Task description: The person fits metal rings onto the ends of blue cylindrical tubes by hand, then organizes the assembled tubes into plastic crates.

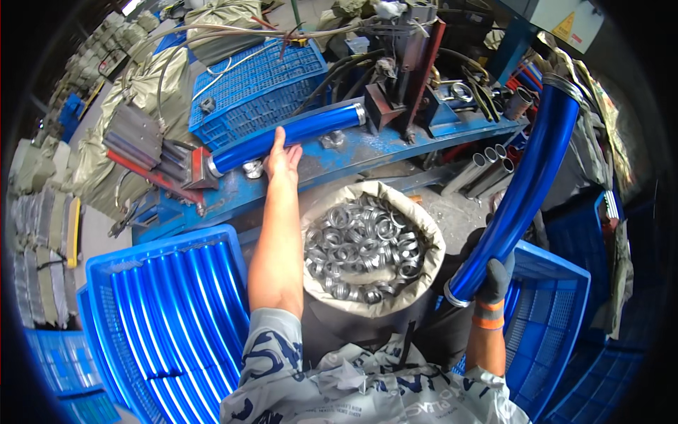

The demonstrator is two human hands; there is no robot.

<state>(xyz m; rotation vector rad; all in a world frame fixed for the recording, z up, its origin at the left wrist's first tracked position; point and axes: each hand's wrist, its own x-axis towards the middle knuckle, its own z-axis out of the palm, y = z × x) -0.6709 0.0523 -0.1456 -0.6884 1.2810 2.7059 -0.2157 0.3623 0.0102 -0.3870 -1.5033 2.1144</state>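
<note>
A shiny blue tube [247,147] lies between the red end blocks of a bench machine, with a silver ring at its right end. My bare left hand [282,161] is at the near side of that tube, its thumb up against it and its fingers stretched out, not wrapped round it. On the right, my right hand [494,284], in a dark glove with an orange cuff, grips blue tubes [524,185] near their lower end. They stand tilted, silver rings at both ends; the exact number is hard to tell. Between my arms is a cloth-lined drum [424,290] of silver threaded rings [360,244].
A blue crate [166,242] of blue tubes stands at the left, and another blue crate [565,311] at the right. Behind the blue bench [395,150] sits an upturned blue crate [247,85]. Bare metal tubes [474,166] lean under the bench, and hoses cross above it.
</note>
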